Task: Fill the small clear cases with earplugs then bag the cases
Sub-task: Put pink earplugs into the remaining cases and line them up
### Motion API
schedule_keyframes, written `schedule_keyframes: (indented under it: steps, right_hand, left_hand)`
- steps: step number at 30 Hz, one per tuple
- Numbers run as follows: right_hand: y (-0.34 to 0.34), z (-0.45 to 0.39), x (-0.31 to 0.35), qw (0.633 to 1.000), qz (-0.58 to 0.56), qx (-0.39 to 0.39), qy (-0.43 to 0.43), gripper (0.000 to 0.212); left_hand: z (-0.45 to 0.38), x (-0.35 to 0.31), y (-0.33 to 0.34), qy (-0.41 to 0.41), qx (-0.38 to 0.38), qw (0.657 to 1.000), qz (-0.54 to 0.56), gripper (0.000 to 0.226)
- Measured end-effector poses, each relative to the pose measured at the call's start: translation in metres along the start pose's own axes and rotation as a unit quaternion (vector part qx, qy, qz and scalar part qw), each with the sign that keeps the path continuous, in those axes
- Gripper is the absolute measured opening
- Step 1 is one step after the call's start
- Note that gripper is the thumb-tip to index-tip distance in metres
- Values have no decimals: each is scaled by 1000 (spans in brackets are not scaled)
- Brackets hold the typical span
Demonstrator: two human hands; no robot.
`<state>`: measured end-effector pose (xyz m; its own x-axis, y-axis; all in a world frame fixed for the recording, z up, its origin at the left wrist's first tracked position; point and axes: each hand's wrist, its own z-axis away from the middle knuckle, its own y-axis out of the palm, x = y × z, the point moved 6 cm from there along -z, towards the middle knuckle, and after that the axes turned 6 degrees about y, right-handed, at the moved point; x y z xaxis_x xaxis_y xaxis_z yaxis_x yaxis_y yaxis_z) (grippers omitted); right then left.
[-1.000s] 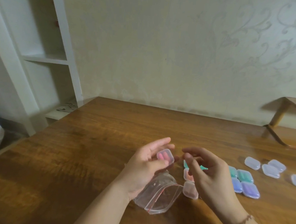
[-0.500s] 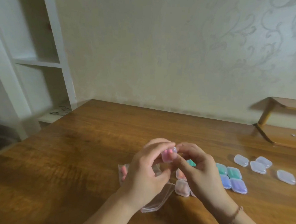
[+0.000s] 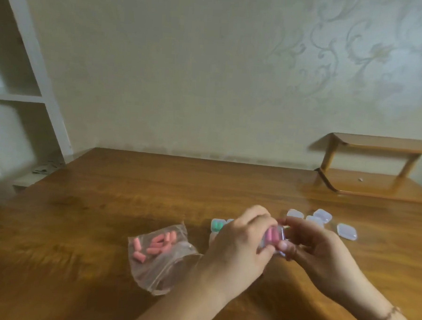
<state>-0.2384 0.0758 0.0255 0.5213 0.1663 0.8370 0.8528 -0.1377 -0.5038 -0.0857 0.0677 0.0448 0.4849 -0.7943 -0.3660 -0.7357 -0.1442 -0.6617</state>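
Observation:
A small clear case with pink earplugs point(image 3: 272, 236) is held above the wooden table point(image 3: 105, 203) between both hands. My left hand point(image 3: 239, 244) grips it from the left with curled fingers. My right hand point(image 3: 315, 248) pinches its right side, thumb underneath. A clear zip bag of loose pink earplugs point(image 3: 158, 252) lies on the table left of my left wrist. A case with green earplugs point(image 3: 216, 225) peeks out behind my left hand. Several empty clear cases point(image 3: 322, 215) lie beyond my right hand.
A white shelf unit point(image 3: 25, 96) stands at the left, off the table's edge. A low wooden stand point(image 3: 376, 166) sits at the table's far right corner against the patterned wall. Other filled cases are hidden behind my hands.
My hands came together on the pink-filled case and now both hold it. The view shifted left, so the earplug bag shows fully beside my left wrist.

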Motion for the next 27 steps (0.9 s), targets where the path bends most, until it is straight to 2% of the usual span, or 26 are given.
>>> schedule_keyframes:
  steps: [2, 5, 7, 10, 15, 20, 23, 27]
  right_hand:
    - [-7, 4, -15, 997, 72, -12, -3, 35]
    - [-9, 13, -24, 994, 110, -22, 4, 35]
    - [-4, 15, -25, 991, 130, -13, 21, 27]
    - [4, 16, -31, 982, 186, 11, 38, 29]
    - [6, 17, -40, 974, 219, 24, 59, 41]
    - [8, 17, -41, 968, 243, 29, 52, 46]
    - [4, 15, -41, 965, 254, 13, 58, 41]
    - [-33, 5, -48, 960, 248, -60, 112, 35]
  left_hand:
    - [0, -4, 16, 5, 26, 1000, -2, 29]
    - [3, -4, 34, 10, 55, 998, -21, 33]
    - [6, 0, 43, 24, 71, 995, -64, 36]
    - [12, 6, 52, 15, 92, 990, -102, 39]
    - [16, 12, 54, -21, 116, 986, -119, 11]
    - [16, 14, 55, -25, 132, 983, -127, 12]
    - [9, 9, 55, -8, 122, 984, -128, 20]
    - [-19, -8, 66, 31, 101, 990, -98, 22]
